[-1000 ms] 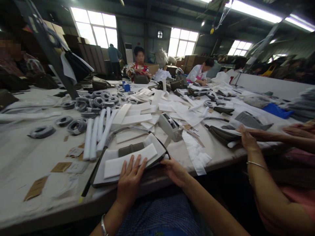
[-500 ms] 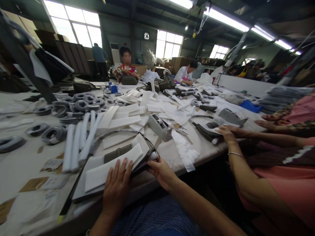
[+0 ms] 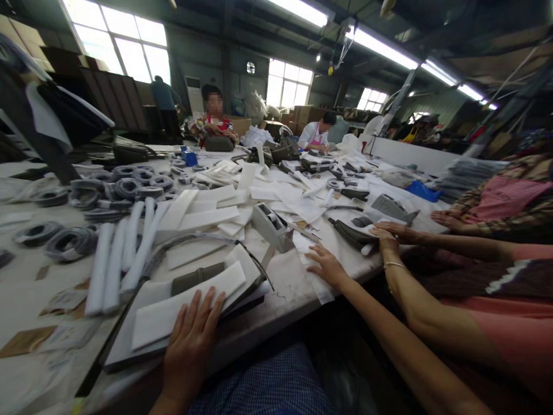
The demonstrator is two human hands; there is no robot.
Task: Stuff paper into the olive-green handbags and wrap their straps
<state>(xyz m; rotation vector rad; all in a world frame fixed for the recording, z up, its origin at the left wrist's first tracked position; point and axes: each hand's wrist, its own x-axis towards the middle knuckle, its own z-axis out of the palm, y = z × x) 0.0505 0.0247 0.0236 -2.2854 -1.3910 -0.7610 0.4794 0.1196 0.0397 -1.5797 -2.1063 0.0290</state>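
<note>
My left hand (image 3: 192,325) lies flat with fingers spread on a white foam sheet (image 3: 185,302). Under that sheet is a dark olive bag (image 3: 197,279), partly covered by more white foam, near the table's front edge. A strap wrapped in clear plastic (image 3: 166,245) curves behind it. Over to the right, my right hand (image 3: 329,268) stretches out with its fingers apart and nothing held. It is at some thin white sheets (image 3: 317,283) that hang over the edge; whether it touches them I cannot tell. A grey tape dispenser (image 3: 272,230) stands just beyond, to its left.
Rolled white foam tubes (image 3: 103,271) and coiled plastic-wrapped straps (image 3: 71,243) lie on the left. Flat foam pieces (image 3: 207,216) are heaped in the middle. On the right, a co-worker's hands (image 3: 389,233) rest at another olive bag (image 3: 349,233). Other people work across the table.
My right hand has let go of the bag's right end and moved right to the thin white sheets, opening its fingers. My left hand stays on the foam. The view has shifted slightly right.
</note>
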